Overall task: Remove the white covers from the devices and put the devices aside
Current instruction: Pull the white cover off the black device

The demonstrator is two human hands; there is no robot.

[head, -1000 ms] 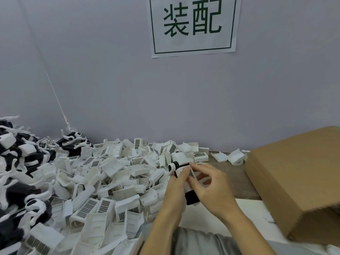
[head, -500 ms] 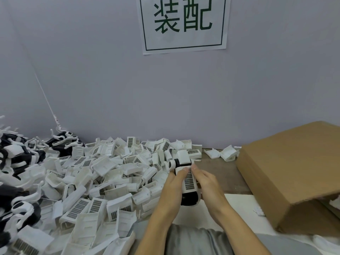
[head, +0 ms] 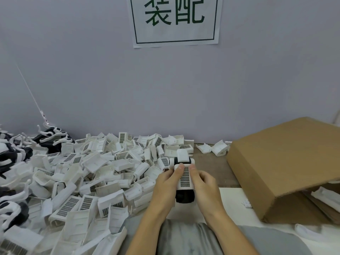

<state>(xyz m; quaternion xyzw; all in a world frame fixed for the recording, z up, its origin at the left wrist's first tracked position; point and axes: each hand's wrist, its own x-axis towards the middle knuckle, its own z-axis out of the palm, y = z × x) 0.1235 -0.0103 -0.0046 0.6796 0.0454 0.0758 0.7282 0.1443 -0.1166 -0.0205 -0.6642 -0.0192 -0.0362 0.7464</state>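
The device (head: 184, 178) sits in the middle of the view, above the near part of the counter (head: 213, 166), with the left hand (head: 166, 184) at its left side and the right hand (head: 204, 183) at its right. A heap of covers (head: 88, 173) spreads over the counter to the left, reaching back to the wall (head: 110, 80). More devices (head: 12, 157) lie at the far left. A cardboard box (head: 283, 162) stands to the right. Two loose covers (head: 213, 149) lie between heap and box. A sign (head: 175, 21) hangs on the wall above.

Both hands (head: 185, 186) around covered device (head: 184, 178)
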